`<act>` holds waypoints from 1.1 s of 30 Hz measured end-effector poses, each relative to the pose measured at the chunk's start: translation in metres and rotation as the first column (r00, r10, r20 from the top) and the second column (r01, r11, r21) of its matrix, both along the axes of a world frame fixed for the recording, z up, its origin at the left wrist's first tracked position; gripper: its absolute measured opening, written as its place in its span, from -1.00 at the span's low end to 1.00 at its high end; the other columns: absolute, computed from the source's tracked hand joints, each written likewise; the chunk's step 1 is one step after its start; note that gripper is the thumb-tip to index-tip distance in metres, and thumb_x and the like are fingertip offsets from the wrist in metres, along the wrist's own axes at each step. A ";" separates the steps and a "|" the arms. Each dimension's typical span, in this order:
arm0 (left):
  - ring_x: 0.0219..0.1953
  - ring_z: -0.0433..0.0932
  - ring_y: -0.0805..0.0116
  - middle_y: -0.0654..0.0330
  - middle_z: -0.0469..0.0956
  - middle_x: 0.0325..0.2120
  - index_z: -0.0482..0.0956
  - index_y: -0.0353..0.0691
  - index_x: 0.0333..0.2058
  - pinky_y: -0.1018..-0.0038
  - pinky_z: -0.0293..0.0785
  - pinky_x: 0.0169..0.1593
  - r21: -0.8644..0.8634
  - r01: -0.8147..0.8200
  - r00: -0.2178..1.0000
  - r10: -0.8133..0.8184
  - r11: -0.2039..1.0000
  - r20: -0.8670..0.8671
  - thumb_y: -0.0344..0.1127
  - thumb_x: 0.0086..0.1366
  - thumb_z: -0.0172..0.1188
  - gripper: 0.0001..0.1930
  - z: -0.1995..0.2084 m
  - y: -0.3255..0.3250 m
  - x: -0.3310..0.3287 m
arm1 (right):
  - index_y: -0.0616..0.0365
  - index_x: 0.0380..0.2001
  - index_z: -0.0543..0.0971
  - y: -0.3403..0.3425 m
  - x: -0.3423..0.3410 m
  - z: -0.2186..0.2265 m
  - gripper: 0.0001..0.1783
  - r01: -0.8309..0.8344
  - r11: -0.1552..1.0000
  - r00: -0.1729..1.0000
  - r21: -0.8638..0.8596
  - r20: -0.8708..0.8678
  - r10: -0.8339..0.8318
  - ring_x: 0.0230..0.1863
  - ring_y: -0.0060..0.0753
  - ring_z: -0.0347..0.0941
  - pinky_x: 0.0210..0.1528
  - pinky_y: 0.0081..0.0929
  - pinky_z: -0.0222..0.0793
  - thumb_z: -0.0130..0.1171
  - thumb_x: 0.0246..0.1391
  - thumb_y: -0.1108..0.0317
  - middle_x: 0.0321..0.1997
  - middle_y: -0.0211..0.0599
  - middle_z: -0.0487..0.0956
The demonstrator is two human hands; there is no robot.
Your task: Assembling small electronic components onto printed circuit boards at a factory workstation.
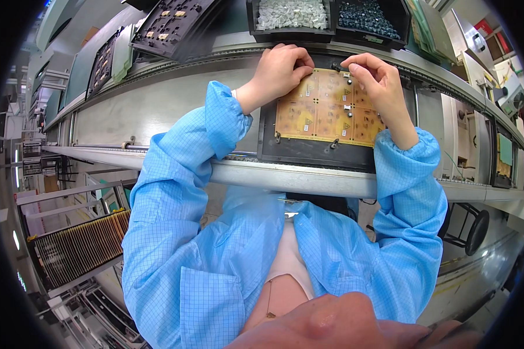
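Observation:
A yellow-brown circuit board panel (326,119) lies in a black carrier tray (273,148) on the conveyor. Small white and dark cylindrical parts stand along its middle, and black clips (335,144) sit at its edges. My left hand (280,72) is over the panel's far left corner, thumb and forefinger curled together; whatever lies between them is hidden. At the far edge, right of the middle, my right hand (381,87) has its thumb and forefinger nearly pinched beside a black clip (336,67). Anything held there is too small to name.
Beyond the conveyor stand a bin of white parts (292,14) and a bin of dark blue parts (367,22). Another black carrier (172,26) leans at the far left. The metal conveyor rail (297,177) runs between me and the panel. A slotted rack (81,247) stands left.

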State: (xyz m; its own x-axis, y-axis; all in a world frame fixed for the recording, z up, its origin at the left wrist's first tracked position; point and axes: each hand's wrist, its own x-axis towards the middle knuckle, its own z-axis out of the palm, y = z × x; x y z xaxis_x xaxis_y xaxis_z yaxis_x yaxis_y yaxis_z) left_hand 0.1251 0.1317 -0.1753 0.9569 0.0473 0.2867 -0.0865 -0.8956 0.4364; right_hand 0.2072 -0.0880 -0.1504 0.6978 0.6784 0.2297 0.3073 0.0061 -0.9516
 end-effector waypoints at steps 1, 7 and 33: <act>-0.19 0.53 0.07 0.11 0.61 -0.36 0.67 -0.16 -0.36 0.22 0.46 -0.09 -0.026 -0.008 1.000 0.008 1.000 0.005 -0.21 0.12 0.24 -0.82 0.000 -0.001 -0.001 | 0.22 -0.23 0.63 0.000 0.000 0.000 -0.80 0.002 1.000 1.000 -0.007 -0.001 -0.002 -0.46 -0.82 0.19 -0.41 -0.76 0.06 0.12 0.20 0.34 -0.52 -0.65 0.41; -0.20 0.52 0.10 0.14 0.59 -0.36 0.67 -0.13 -0.35 0.24 0.45 -0.08 -0.070 -0.050 0.997 0.053 0.996 0.052 -0.24 0.11 0.26 -0.84 -0.006 -0.006 -0.004 | 0.23 -0.23 0.63 0.000 -0.001 -0.003 -0.80 -0.009 1.000 1.000 0.002 0.002 0.009 -0.44 -0.82 0.23 -0.39 -0.77 0.11 0.12 0.21 0.34 -0.48 -0.62 0.46; -0.27 0.59 0.16 0.20 0.62 -0.46 0.65 -0.12 -0.49 0.23 0.41 -0.20 0.584 -0.218 0.968 0.099 0.782 0.230 -0.16 0.14 0.26 -0.82 0.049 0.035 0.061 | 0.25 -0.04 0.57 -0.006 -0.003 -0.005 -0.74 -0.027 0.999 0.960 0.023 -0.278 0.032 -0.23 -0.62 0.54 -0.10 -0.67 0.48 0.14 0.24 0.39 -0.17 -0.31 0.64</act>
State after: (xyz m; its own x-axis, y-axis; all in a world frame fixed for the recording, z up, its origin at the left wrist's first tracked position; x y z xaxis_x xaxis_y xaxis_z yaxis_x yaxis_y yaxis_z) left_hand 0.1864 0.1671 -0.1268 0.8812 -0.0452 0.4705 0.0587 -0.9773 -0.2036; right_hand 0.2044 -0.0944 -0.1550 0.7156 0.6972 0.0420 0.0295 0.0299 -0.9991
